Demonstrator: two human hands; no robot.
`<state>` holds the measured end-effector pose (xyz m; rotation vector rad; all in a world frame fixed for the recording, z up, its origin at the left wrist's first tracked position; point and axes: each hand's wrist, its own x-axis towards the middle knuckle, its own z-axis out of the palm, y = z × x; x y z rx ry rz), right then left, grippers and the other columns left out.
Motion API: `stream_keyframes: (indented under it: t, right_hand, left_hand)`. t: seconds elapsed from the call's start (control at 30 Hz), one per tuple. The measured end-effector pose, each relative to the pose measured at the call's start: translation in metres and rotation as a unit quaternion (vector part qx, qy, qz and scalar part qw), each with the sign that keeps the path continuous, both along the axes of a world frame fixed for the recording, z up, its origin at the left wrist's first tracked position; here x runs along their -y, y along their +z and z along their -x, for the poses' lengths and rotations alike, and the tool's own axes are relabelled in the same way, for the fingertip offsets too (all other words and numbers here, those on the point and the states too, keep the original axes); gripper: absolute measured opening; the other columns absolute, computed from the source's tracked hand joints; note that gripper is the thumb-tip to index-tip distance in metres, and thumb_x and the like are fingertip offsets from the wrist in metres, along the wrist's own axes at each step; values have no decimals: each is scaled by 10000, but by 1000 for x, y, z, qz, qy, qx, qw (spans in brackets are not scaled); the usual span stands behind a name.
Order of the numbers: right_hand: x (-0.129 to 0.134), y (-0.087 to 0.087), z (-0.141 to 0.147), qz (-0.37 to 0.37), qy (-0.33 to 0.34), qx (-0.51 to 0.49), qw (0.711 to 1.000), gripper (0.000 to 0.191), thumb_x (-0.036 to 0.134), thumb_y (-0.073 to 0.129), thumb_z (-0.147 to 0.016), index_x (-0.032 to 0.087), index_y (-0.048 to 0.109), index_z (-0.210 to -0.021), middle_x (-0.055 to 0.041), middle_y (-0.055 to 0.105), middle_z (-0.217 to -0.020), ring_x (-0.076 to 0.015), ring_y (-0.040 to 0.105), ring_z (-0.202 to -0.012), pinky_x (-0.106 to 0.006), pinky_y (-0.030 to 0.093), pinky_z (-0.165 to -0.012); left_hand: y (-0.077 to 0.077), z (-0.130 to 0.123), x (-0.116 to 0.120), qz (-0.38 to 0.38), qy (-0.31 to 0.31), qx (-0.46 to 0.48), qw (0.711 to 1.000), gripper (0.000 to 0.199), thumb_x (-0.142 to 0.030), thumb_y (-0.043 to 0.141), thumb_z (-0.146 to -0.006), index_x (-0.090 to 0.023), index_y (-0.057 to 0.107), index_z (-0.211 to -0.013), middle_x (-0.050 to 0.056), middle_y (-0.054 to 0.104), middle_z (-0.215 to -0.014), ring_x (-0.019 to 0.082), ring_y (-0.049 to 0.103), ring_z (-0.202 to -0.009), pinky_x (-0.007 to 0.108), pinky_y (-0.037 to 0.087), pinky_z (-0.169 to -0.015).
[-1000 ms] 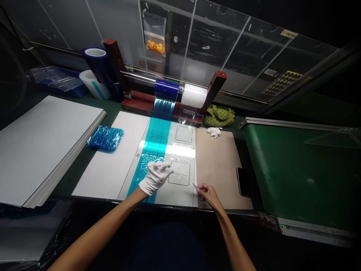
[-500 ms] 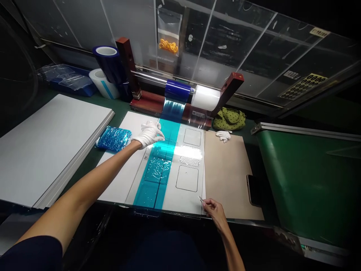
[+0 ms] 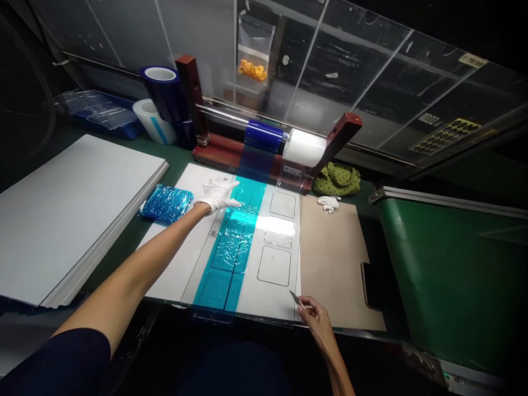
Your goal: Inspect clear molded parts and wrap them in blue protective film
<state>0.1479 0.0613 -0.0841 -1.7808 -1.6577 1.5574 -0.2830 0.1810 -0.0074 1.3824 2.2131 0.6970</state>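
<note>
Head view shows us, left of the teal film strip (image 3: 218, 291), a stack of white sheets (image 3: 74, 214) and a wrinkled blue film pack (image 3: 167, 203). The left hand (image 3: 218, 195), in a white cotton glove, is wide open with spread fingers at the far end of the strip; we cannot tell if it touches. Wrinkled clear film (image 3: 233, 242) lies over the strip. To the strip's right are outlined rectangles (image 3: 274, 265), then a brown paper sheet (image 3: 338, 264). The bare right hand (image 3: 317, 322) is narrow, pinching a small pointed metal tool (image 3: 295, 298) near the strip's near end. We judge that light, flat pressure suits this film best, so it gets no new creases.
</note>
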Motion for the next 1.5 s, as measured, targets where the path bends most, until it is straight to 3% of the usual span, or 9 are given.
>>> stream_keyframes:
  t: [0.07, 0.17, 0.37, 0.5, 0.63, 0.93, 1.1, 1.33, 1.5]
  right_hand:
    - [-1, 4, 13, -74, 44, 30, 996, 325, 421, 571, -767, 168, 671, -944, -81, 648, -915, -201, 589, -782, -293, 467, -702]
    - [0, 10, 49, -179, 126, 79, 973, 257, 312, 478, -849, 192, 665, -979, -71, 646, -925, -195, 600, -847, -277, 445, -754]
    - [7, 13, 149, -306, 308, 183, 882, 322, 186, 360, -938, 265, 669, -982, -21, 608, -825, -132, 572, -709, -223, 304, -546]
    - [6, 10, 203, -325, 412, 214, 824, 336, 193, 328, -961, 285, 646, -1019, -18, 589, -868, -136, 544, -763, -244, 247, -522]
    - [8, 4, 238, -326, 469, 229, 788, 344, 231, 301, -972, 265, 634, -1050, -34, 577, -897, -153, 525, -814, -249, 256, -550]
    - [10, -1, 251, -336, 502, 243, 759, 325, 173, 309, -955, 245, 623, -999, -24, 566, -905, -149, 498, -807, -256, 220, -546]
    - [1, 4, 214, -324, 490, 277, 760, 310, 138, 336, -932, 252, 619, -985, -25, 563, -917, -148, 496, -835, -251, 232, -546]
    - [-16, 18, 132, -313, 443, 320, 777, 290, 137, 383, -915, 238, 653, -876, -15, 582, -856, -131, 521, -785, -260, 195, -528]
    - [-16, 18, 84, -305, 357, 318, 824, 284, 197, 393, -925, 254, 671, -922, -9, 606, -849, -115, 543, -686, -250, 221, -525]
  left_hand:
    - [0, 3, 22, 11, 45, -11, 999, 413, -478, 580, -814, -151, 593, -1066, 92, 597, -1099, 234, 533, -1037, 423, 399, -906]
    - [-6, -1, 82, 32, 130, -13, 991, 469, -517, 601, -759, -157, 631, -1058, 118, 608, -1085, 284, 495, -1067, 370, 348, -874]
    - [-44, -51, 250, 169, 234, 105, 952, 422, -580, 585, -691, -208, 616, -492, 49, 569, -513, 196, 502, -525, 297, 308, -545]
    - [-69, -89, 313, 194, 297, 223, 908, 381, -605, 615, -648, -236, 708, -614, 57, 637, -570, 210, 529, -507, 287, 326, -509]
    - [-87, -112, 322, 114, 310, 350, 877, 508, -620, 596, -682, -198, 729, -933, 64, 697, -836, 202, 573, -704, 275, 419, -649]
    - [-113, -124, 320, 25, 357, 432, 828, 498, -593, 658, -658, -131, 713, -836, -25, 457, -561, 127, 375, -592, 263, 324, -602]
    - [-116, -122, 323, 6, 350, 452, 821, 432, -576, 681, -642, -162, 705, -763, -31, 472, -591, 125, 384, -612, 259, 317, -623]
    - [-121, -118, 324, 15, 340, 459, 821, 470, -572, 698, -627, -155, 712, -843, -39, 467, -575, 122, 389, -589, 263, 314, -621]
    - [-107, -123, 321, 12, 345, 439, 829, 447, -549, 718, -616, -149, 712, -817, -21, 517, -614, 130, 412, -626, 259, 340, -651]
